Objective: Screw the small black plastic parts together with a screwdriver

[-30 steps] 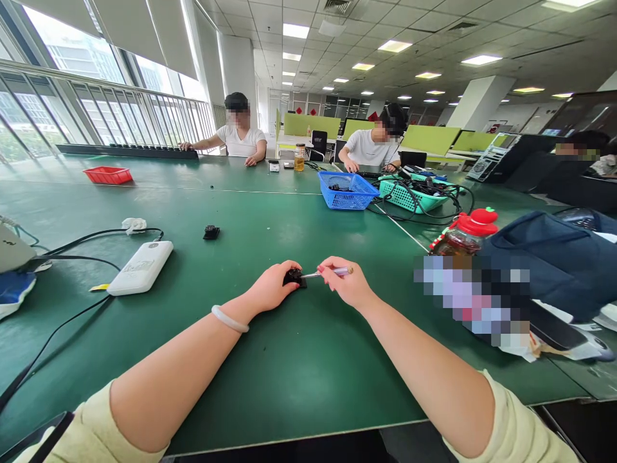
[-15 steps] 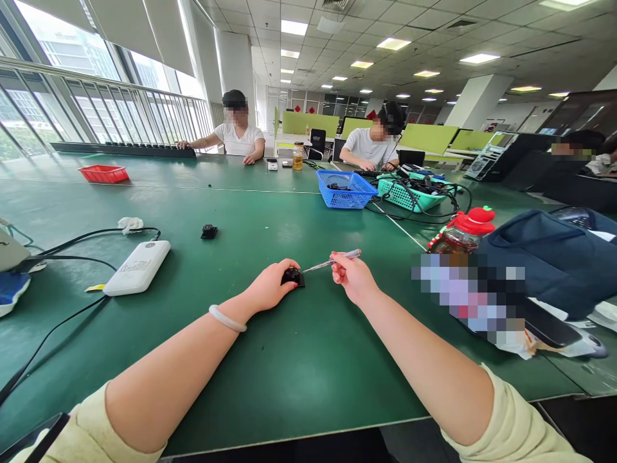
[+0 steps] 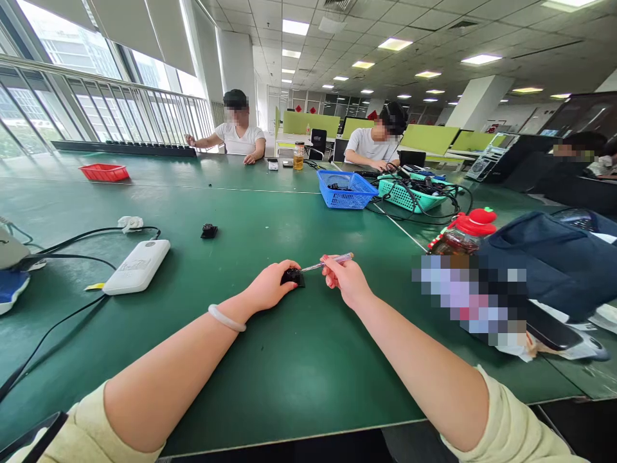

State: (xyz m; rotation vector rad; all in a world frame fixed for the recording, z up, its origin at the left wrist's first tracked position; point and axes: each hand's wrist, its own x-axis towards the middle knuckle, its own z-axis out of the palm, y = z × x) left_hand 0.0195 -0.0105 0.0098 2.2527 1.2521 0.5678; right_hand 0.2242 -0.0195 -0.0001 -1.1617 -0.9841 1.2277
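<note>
On the green table (image 3: 289, 360), my left hand (image 3: 270, 283) is closed around a small black part (image 3: 293, 277), thumb in front and fingers behind. What kind of part it is I cannot make out. My right hand (image 3: 348, 278) pinches a slim screwdriver (image 3: 337, 259) with a clear handle. Its thin shaft points left and its tip reaches the upper right side of the black part; whether it touches is too small to tell. Another small black part (image 3: 209, 231) lies by itself farther off to the left.
A white power bank (image 3: 137, 267) with black cables lies at left, a red tray (image 3: 104, 172) beyond it. Blue (image 3: 347, 190) and teal baskets (image 3: 409, 195) hold black parts and cables. A red-lidded bottle (image 3: 465, 230) and dark bag (image 3: 544, 263) stand right. Two people sit across the table.
My right hand has moved left, bringing the screwdriver's tip up to the black part. My left hand stays put. The far-left person's hand has lifted off the long black bar.
</note>
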